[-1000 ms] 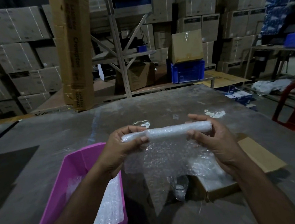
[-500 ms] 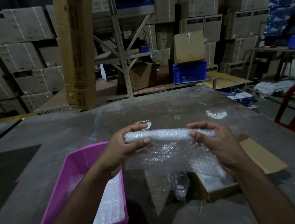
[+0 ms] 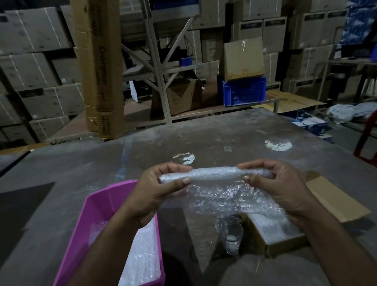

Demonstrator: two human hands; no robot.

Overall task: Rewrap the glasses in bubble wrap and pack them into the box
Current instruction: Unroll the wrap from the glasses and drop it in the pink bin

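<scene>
Gripping both ends, left hand [image 3: 155, 197] and right hand [image 3: 279, 187] hold rolled, crinkled bubble wrap [image 3: 215, 174].

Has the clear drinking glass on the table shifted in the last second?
No. The clear drinking glass stands in the same spot, close beside the left wall of the open cardboard box; only the camera view drifted.

Both hands, left [image 3: 151, 197] and right [image 3: 276, 187], hold a wrap roll [image 3: 215, 174] above the table [image 3: 72, 174], one at each end, with its loose sheet hanging below. Under the sheet a glass [image 3: 231, 236] stands on the table, between a bin [image 3: 94, 218] to its left and a box [image 3: 281, 244] just beside it on the right. A chair [image 3: 376, 137] stands beyond the table's right edge.
</scene>
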